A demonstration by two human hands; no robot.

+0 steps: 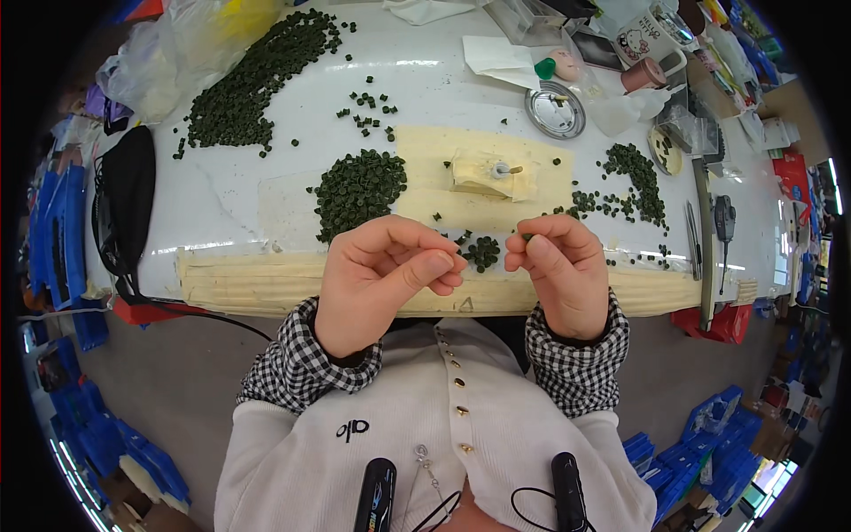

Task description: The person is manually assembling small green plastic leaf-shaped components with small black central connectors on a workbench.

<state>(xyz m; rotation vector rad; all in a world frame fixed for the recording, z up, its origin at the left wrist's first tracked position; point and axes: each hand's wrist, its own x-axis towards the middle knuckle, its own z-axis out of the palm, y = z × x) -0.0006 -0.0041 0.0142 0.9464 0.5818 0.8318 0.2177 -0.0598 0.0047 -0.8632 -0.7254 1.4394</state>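
Note:
My left hand (379, 277) is pinched closed above the near edge of the table; whether its fingertips hold anything is hidden. To its right, my right hand (566, 273) pinches a small dark green piece (527, 237) between thumb and fingers. A little cluster of similar green pieces (482, 254) lies on the table between the hands. Just beyond my left hand is a larger heap of them (362, 188). A block covered in pale yellow tape (489, 175) stands past the hands, with a short metal pin sticking up from it.
A long pile of green pieces (257, 80) covers the far left, and a smaller scatter (634, 182) lies at right. Round metal dish (556, 110), tweezers (692, 239) and a dark-handled tool (724, 222) sit at right. A black cloth item (124, 204) hangs at left.

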